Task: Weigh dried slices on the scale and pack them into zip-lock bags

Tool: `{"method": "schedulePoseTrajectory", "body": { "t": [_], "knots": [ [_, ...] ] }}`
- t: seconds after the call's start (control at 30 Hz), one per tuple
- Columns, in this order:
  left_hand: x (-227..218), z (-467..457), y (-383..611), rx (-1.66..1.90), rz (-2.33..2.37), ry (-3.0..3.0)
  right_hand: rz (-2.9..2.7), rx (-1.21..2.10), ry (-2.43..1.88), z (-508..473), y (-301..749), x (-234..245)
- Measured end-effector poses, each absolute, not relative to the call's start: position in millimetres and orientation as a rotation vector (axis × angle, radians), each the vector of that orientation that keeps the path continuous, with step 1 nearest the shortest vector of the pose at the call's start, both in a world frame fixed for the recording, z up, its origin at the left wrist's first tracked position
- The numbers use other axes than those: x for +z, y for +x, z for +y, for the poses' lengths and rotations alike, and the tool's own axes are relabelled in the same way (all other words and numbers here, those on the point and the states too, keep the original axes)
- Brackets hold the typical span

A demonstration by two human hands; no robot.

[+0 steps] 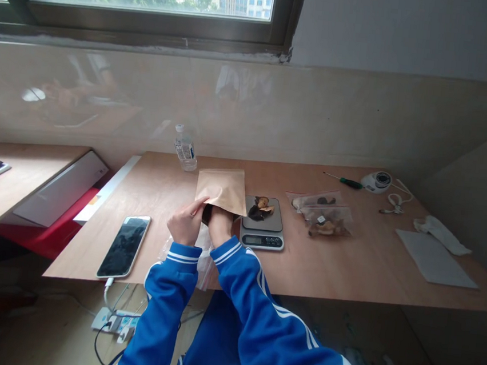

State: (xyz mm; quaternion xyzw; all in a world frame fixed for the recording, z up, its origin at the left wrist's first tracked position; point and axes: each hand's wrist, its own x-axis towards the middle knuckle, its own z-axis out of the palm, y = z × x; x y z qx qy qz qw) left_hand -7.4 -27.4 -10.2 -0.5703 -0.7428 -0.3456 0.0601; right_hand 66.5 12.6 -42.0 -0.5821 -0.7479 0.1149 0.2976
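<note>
A brown paper pouch (222, 189) is held up above the wooden table (348, 261). My left hand (187, 222) pinches the pouch's open lower edge. My right hand (219, 224) reaches into the pouch mouth, so its fingers are hidden inside. Just to the right stands a small digital scale (263, 223) with dark and tan dried pieces (260, 206) on its platform. Clear plastic bags (324, 213) holding similar dried pieces lie further right. Some crumpled clear plastic (204, 253) lies under my wrists at the table's front edge.
A phone (124, 245) on a charging cable lies at the left front. A water bottle (185, 148) stands at the back. A green screwdriver (343, 181), a round white device (378, 181), a white cloth (439, 233) and a paper sheet (434, 258) sit right.
</note>
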Motion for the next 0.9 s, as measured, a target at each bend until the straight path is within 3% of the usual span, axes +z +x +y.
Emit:
{"method": "schedulePoseTrajectory", "body": {
  "t": [0.13, 0.37, 0.6, 0.83, 0.9],
  "knots": [
    [-7, -27, -9, -1.056, -2.244, -1.735, -1.966, 0.347, -1.566, -22, 80, -32],
    [-5, -24, -14, -1.093, -2.209, -1.759, -1.702, 0.491, -1.163, -66, 127, -9],
    [-4, -24, -13, -1.118, -2.216, -1.741, -1.259, 0.723, -1.42, -57, 210, -33],
    [0, -25, -12, -1.091, -2.224, -1.749, -1.215, 0.665, -1.633, -4, 248, -56],
    [1, -25, -11, -1.078, -2.237, -1.745, -1.237, 0.517, -1.656, -3, 250, -52]
  ]
}}
